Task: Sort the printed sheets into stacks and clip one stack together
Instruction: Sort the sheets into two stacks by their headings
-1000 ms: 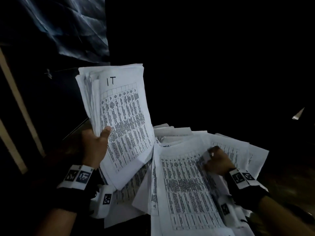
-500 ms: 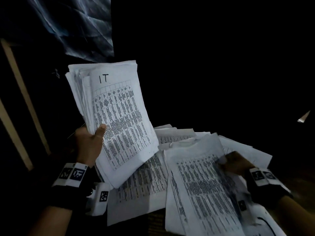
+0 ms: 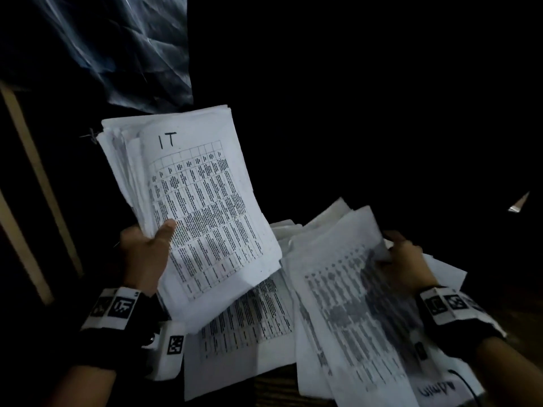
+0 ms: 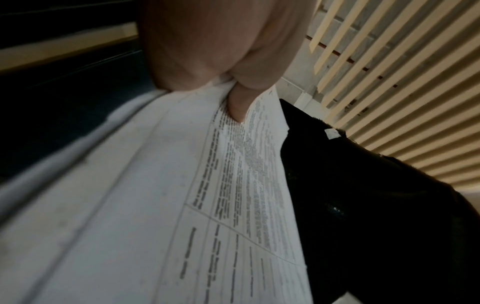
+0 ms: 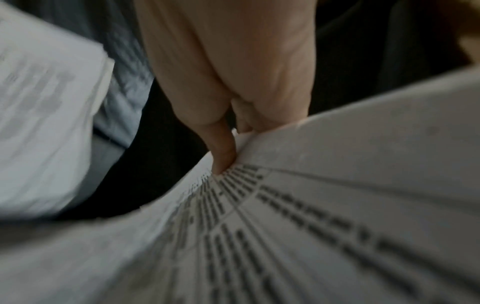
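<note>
My left hand (image 3: 147, 251) grips a thick stack of printed sheets (image 3: 199, 207) by its lower left edge and holds it raised and tilted; the top sheet is hand-marked "IT". In the left wrist view my thumb (image 4: 237, 105) presses on that stack (image 4: 155, 205). My right hand (image 3: 402, 259) pinches the right edge of a blurred printed sheet (image 3: 346, 306) and lifts it off the loose pile of sheets (image 3: 249, 324) below. The right wrist view shows a finger (image 5: 223, 150) curled over the sheet's (image 5: 311, 226) edge. A sheet marked in handwriting (image 3: 437, 389) lies at the bottom right.
The room is very dark. A pale wooden frame (image 3: 35, 183) stands at the left and a crinkled dark sheet (image 3: 117, 48) hangs at the upper left. A slatted pale wall (image 4: 402, 82) shows in the left wrist view. A thin cable (image 3: 464, 380) lies at the lower right.
My right hand took hold of a sheet's edge on the pile and lifted it up and to the right. The left hand's stack stayed raised, shifting slightly.
</note>
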{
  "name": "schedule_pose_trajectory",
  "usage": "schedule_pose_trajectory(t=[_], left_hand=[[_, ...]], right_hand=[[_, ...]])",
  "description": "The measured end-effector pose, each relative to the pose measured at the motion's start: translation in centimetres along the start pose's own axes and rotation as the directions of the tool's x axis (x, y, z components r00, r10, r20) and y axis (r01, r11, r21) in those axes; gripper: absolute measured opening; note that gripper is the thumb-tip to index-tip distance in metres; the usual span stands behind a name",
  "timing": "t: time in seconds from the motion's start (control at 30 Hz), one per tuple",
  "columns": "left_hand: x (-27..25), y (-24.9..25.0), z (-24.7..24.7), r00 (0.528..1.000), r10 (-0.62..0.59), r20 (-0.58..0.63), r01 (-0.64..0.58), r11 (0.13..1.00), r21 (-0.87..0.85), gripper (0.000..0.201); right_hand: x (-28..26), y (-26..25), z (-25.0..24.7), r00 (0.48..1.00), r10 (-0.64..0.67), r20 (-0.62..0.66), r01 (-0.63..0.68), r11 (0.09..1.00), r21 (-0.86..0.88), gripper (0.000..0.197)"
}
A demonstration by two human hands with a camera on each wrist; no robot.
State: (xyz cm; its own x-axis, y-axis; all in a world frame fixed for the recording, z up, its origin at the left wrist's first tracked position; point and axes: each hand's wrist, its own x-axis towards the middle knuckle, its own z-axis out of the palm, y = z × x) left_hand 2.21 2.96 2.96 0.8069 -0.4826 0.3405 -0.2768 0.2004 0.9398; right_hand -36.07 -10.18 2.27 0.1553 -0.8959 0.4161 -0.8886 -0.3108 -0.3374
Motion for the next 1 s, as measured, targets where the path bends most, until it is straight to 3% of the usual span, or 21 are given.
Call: schedule_pose_trajectory(t=[0.03, 0.07, 0.13, 0.17, 0.2, 0.27, 0.4, 0.47, 0.53, 0.6, 0.63, 0.7, 0.77, 0.9, 1.0], left_hand=[[0.5, -0.5, -0.1, 1.000, -0.027, 0.000, 0.027, 1.000, -0.006, 0.087], [1.0, -0.9, -0.2, 0.998, -0.054, 0.017, 0.054, 0.998, -0.023, 0.096], [1.2, -0.6, 0.2, 0.988, -0.120, 0.100, 0.135, 0.978, -0.161, 0.062], [1.0, -0.2, 0.4, 0.972, -0.143, 0.186, 0.186, 0.954, -0.235, 0.043], [0.8, -0.3, 0.8, 0.949, -0.132, 0.288, 0.215, 0.936, -0.279, 0.042], [-0.1, -0.4, 1.7, 0.885, -0.097, 0.455, 0.279, 0.893, -0.353, 0.058], [-3.0, 0.1, 3.7, 0.767, -0.057, 0.639, 0.411, 0.808, -0.422, 0.099], [-4.0, 0.1, 4.6, 0.735, -0.061, 0.675, 0.445, 0.794, -0.413, 0.108], [-4.3, -0.2, 5.5, 0.719, -0.056, 0.693, 0.436, 0.812, -0.387, 0.103], [-4.6, -0.1, 6.1, 0.734, -0.053, 0.677, 0.377, 0.861, -0.341, 0.084], [-4.5, 0.0, 6.3, 0.765, -0.064, 0.641, 0.332, 0.892, -0.307, 0.075], [-4.2, -0.2, 6.6, 0.846, -0.110, 0.522, 0.260, 0.940, -0.223, 0.081], [-3.9, 0.2, 6.6, 0.894, -0.093, 0.439, 0.180, 0.970, -0.161, 0.091], [-4.9, 3.3, 6.6, 0.929, 0.087, 0.360, -0.048, 0.992, -0.114, 0.059], [-4.6, 4.7, 5.9, 0.917, 0.196, 0.347, -0.175, 0.980, -0.091, 0.096]], right_hand=[[0.5, -0.2, -1.4, 0.998, -0.001, -0.060, 0.002, 1.000, 0.014, 0.039], [1.0, -0.3, -2.9, 0.995, 0.016, -0.097, -0.013, 0.999, 0.029, 0.031], [2.0, -0.8, -5.5, 0.992, 0.049, -0.119, -0.039, 0.996, 0.084, 0.009], [2.6, -0.9, -6.2, 0.990, 0.059, -0.130, -0.044, 0.992, 0.115, 0.014], [2.9, -1.3, -6.9, 0.988, 0.065, -0.141, -0.040, 0.985, 0.170, 0.017], [3.3, -2.2, -7.4, 0.988, 0.062, -0.143, -0.015, 0.950, 0.310, 0.019], [2.9, -5.3, -6.7, 0.994, 0.083, -0.072, -0.026, 0.812, 0.583, 0.018], [2.2, -7.0, -6.1, 0.997, 0.080, 0.005, -0.060, 0.709, 0.702, 0.015], [1.4, -8.3, -5.6, 0.998, 0.040, 0.041, -0.057, 0.664, 0.746, 0.009], [1.2, -9.3, -4.9, 0.999, 0.017, 0.037, -0.040, 0.626, 0.779, 0.009], [1.3, -9.7, -4.7, 0.999, 0.027, 0.042, -0.050, 0.594, 0.803, 0.014], [1.3, -10.6, -4.7, 0.994, 0.058, 0.097, -0.113, 0.526, 0.843, 0.038], [1.3, -11.0, -4.7, 0.989, 0.040, 0.143, -0.142, 0.542, 0.829, 0.054], [1.2, -10.5, -3.5, 0.999, 0.022, -0.025, 0.001, 0.734, 0.680, 0.021], [0.8, -10.6, -3.4, 0.987, 0.038, -0.159, 0.078, 0.743, 0.665, 0.016]])
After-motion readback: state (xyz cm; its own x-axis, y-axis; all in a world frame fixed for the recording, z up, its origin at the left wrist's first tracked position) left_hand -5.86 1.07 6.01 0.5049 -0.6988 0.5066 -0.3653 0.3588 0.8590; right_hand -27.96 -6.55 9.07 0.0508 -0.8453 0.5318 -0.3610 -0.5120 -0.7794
